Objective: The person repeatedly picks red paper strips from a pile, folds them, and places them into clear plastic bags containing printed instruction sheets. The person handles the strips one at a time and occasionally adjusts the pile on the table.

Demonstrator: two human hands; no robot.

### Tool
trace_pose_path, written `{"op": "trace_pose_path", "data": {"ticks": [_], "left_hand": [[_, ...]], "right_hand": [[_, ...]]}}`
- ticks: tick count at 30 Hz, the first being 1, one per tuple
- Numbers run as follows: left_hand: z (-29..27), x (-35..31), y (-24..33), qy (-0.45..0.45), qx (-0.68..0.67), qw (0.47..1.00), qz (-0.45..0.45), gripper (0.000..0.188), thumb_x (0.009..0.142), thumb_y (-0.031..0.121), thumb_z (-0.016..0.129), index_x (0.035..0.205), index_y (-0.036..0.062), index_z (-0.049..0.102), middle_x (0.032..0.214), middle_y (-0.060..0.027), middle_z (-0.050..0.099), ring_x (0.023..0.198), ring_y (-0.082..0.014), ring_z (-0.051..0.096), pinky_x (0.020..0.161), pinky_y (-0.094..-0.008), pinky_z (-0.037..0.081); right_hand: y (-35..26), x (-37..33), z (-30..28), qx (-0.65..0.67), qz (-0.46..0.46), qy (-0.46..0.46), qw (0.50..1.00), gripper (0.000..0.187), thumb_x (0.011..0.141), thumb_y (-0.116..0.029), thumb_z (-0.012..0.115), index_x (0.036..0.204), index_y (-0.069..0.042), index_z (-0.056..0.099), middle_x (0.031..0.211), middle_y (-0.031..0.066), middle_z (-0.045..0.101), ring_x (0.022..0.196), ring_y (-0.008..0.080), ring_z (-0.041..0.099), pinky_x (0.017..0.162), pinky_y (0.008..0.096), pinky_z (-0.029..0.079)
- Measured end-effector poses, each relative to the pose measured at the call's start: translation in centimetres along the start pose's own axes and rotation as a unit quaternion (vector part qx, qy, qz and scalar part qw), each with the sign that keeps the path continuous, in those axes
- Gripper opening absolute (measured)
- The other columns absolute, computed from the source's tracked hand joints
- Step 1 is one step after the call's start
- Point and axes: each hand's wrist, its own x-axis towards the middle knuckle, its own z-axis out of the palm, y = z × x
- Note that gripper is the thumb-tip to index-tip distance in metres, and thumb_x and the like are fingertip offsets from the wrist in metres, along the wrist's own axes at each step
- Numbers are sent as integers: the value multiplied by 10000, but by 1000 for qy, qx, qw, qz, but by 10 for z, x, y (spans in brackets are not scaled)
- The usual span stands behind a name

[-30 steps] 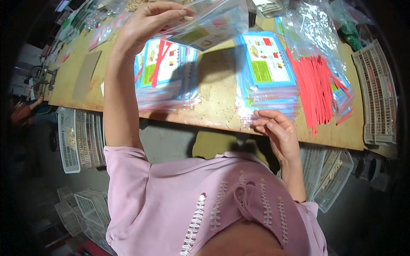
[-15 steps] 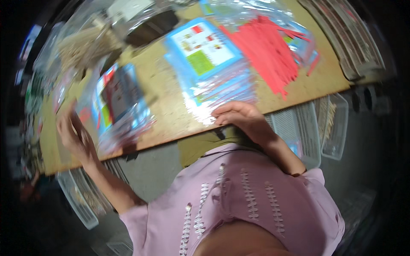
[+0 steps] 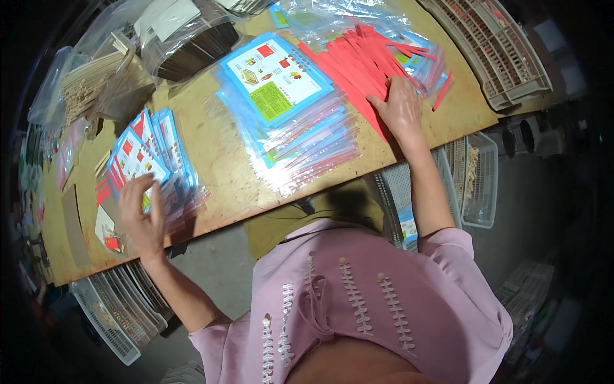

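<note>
My right hand [image 3: 401, 112] rests on a pile of flat red strips [image 3: 355, 70] at the right of the table, thumb spread from the fingers. Its fingertips reach down onto the strips. My left hand [image 3: 142, 214] hovers at the near edge of a smaller fanned group of clear packets with blue-bordered printed cards [image 3: 167, 137]; thumb and fingers are apart. Whether it touches a packet I cannot tell. Between my hands lies a thick, overlapping stack of similar clear packets [image 3: 278, 80], a printed card with a green block on top.
Bags of thin wooden sticks [image 3: 93, 83] and a plastic-wrapped stack of dark flat pieces [image 3: 198, 54] stand at the back left. A ribbed plastic basket [image 3: 495, 54] sits at the far right. Crates [image 3: 480, 182] [image 3: 118, 313] are below the table edge.
My right hand has moved from the near edge of the middle stack up onto the red strips. My left hand has shifted right, to the small packet group. A dark piece over that group is gone.
</note>
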Motion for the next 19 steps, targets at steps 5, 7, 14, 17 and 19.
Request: {"op": "trace_pose_path", "data": {"ticks": [5,7,14,17,19], "left_hand": [[56,21,51,-6,-113,991,70,65,815,67,688,859,28,657,900,-100,679,898,-290,617,836,-382,457],[75,31,69,-27,-142,984,105,75,805,83,699,848,34,662,890,-97,676,884,-291,615,820,-391,461],[109,82,108,-60,-253,946,191,93,814,121,705,842,42,665,872,-99,676,858,-289,620,780,-388,490],[120,103,119,-89,-319,928,170,87,848,105,688,888,29,676,874,-106,682,861,-253,637,778,-356,498],[132,114,125,-154,-413,894,87,112,906,127,658,954,32,692,909,-81,707,890,-210,653,795,-339,503]], "right_hand": [[1,3,3,3,24,-46,999,363,740,-218,796,971,-11,608,927,196,624,921,378,606,785,483,488],[1,3,3,4,19,-32,999,308,754,-199,781,953,-21,628,909,188,635,914,373,615,786,477,493],[10,6,-2,106,66,-23,992,178,819,-182,701,891,-22,669,898,179,659,873,371,634,767,455,499],[18,11,-11,138,100,-7,985,192,833,-192,685,902,-14,678,923,194,667,876,379,636,772,443,499],[28,15,-6,186,102,36,977,197,836,-167,715,893,15,665,896,169,686,817,283,661,742,396,501]]}}
